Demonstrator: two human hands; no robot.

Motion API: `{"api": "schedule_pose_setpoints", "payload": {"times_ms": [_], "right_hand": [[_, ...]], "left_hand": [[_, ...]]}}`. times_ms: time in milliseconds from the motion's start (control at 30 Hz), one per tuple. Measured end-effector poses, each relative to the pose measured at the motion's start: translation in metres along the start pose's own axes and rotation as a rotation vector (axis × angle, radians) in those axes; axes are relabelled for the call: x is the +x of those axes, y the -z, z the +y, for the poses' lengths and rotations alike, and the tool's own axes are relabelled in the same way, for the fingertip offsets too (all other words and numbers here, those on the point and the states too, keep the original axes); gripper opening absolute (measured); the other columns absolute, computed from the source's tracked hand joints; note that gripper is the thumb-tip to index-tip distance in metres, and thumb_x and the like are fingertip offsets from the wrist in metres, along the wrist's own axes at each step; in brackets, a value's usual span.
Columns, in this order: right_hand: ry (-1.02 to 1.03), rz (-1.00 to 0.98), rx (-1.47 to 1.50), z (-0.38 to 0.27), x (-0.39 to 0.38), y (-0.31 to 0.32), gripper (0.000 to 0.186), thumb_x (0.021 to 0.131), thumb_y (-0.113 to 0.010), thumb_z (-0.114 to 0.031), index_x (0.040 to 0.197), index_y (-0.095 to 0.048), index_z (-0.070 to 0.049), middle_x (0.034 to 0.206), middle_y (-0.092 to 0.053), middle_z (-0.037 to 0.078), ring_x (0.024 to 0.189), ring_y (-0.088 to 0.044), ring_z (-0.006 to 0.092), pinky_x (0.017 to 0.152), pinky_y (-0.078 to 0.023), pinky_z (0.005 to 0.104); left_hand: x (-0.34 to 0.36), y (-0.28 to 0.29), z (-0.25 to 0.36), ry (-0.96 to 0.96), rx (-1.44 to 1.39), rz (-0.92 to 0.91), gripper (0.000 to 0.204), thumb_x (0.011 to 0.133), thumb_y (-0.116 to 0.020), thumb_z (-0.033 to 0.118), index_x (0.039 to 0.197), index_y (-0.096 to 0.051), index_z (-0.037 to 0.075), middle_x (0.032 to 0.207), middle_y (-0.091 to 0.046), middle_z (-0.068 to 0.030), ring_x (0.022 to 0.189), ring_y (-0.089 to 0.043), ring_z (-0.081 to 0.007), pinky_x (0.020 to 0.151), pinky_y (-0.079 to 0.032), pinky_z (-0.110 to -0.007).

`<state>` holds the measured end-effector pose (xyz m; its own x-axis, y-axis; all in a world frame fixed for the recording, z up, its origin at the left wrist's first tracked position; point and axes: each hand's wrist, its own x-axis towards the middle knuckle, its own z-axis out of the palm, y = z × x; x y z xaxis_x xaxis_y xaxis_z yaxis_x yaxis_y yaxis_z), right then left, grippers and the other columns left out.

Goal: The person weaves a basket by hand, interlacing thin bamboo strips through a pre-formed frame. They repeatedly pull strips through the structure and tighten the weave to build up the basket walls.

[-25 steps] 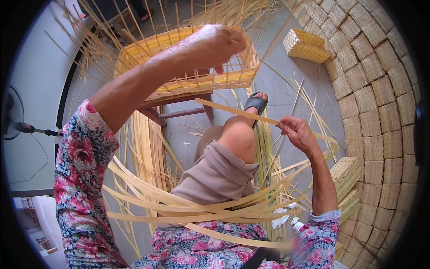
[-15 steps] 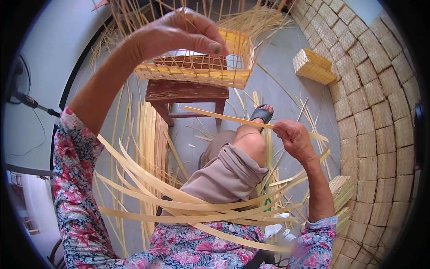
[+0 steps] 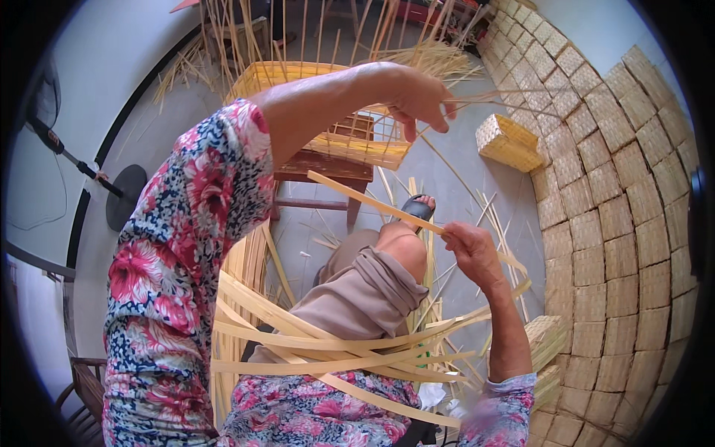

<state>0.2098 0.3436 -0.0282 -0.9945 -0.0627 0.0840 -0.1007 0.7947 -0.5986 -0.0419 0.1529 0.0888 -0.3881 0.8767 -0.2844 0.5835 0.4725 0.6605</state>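
Observation:
My left hand (image 3: pixel 423 100) reaches out over the right end of an open-topped yellow woven basket (image 3: pixel 283 73). Its fingers are curled around several thin strips (image 3: pixel 499 97), which stick out to the right and look blurred. The basket sits on a reddish-brown wooden stool (image 3: pixel 316 165); long upright stakes rise from it, and my left forearm hides part of its wall. In front of my right knee, my right hand (image 3: pixel 473 249) pinches a flat pale bamboo strip (image 3: pixel 372 201). The free end of this strip points left toward the stool, and its tail curves back past my wrist.
Several long bamboo strips (image 3: pixel 320 344) lie across my lap. A finished small woven basket (image 3: pixel 508 141) stands on the floor to the right, beside a wall of stacked woven pieces (image 3: pixel 603 223). Loose strips litter the grey floor. A fan's round base (image 3: pixel 126 197) is at left.
My left hand has swung right across the basket, pulling thin strips sideways. My right hand, still pinching the flat strip, has shifted slightly left and down in the view.

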Motion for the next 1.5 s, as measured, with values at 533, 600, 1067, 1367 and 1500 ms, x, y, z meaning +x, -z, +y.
{"api": "schedule_pose_setpoints", "payload": {"times_ms": [533,600,1067,1367,1500], "right_hand": [[-0.153,0.395,0.17,0.011,-0.03,0.082,0.023,0.1,-0.053,0.002,0.117,-0.068,-0.001,0.086,-0.063,0.001,0.076,-0.057,0.0074,0.066,-0.044,0.0213],[-0.009,0.378,0.141,-0.012,-0.01,0.083,0.02,0.102,-0.053,0.0,0.116,-0.067,-0.001,0.089,-0.064,0.0,0.077,-0.057,0.0072,0.066,-0.044,0.021],[0.093,0.167,-0.557,-0.019,0.133,0.005,0.01,0.097,-0.056,-0.015,0.1,-0.066,-0.013,0.076,-0.065,0.021,0.072,-0.066,0.0403,0.06,-0.049,0.0471],[-0.058,0.155,-0.194,-0.009,0.134,-0.026,0.016,0.097,-0.06,-0.011,0.11,-0.068,-0.011,0.07,-0.067,0.01,0.064,-0.067,0.0204,0.062,-0.05,0.035],[0.0,0.153,-0.101,0.002,0.142,-0.039,0.018,0.096,-0.06,-0.007,0.111,-0.068,-0.011,0.068,-0.064,0.009,0.064,-0.065,0.0171,0.063,-0.05,0.0321]], "left_hand": [[-0.041,-0.012,-0.086,-0.503,0.508,0.437,0.009,0.089,-0.063,0.014,0.095,-0.068,0.01,0.085,-0.069,-0.015,0.081,-0.071,-0.0352,0.068,-0.054,-0.044],[-0.049,-0.018,-0.085,-0.529,0.57,0.464,0.007,0.09,-0.063,0.015,0.094,-0.068,0.012,0.084,-0.07,-0.0127,0.081,-0.071,-0.0345,0.067,-0.054,-0.044],[-0.048,-0.006,-0.088,-0.375,0.46,0.71,0.017,0.087,-0.068,0.028,0.097,-0.071,0.015,0.085,-0.073,-0.0074,0.08,-0.073,-0.0274,0.067,-0.056,-0.043],[-0.097,-0.006,-0.132,-0.468,0.115,1.377,0.026,0.095,-0.065,0.017,0.116,-0.063,0.003,0.091,-0.07,-0.0129,0.083,-0.07,-0.0314,0.074,-0.055,-0.039],[-0.087,-0.05,-0.203,-0.155,0.426,1.301,0.024,0.098,-0.062,0.01,0.12,-0.067,0.001,0.102,-0.073,-0.0159,0.097,-0.072,-0.0314,0.089,-0.059,-0.037]]}}
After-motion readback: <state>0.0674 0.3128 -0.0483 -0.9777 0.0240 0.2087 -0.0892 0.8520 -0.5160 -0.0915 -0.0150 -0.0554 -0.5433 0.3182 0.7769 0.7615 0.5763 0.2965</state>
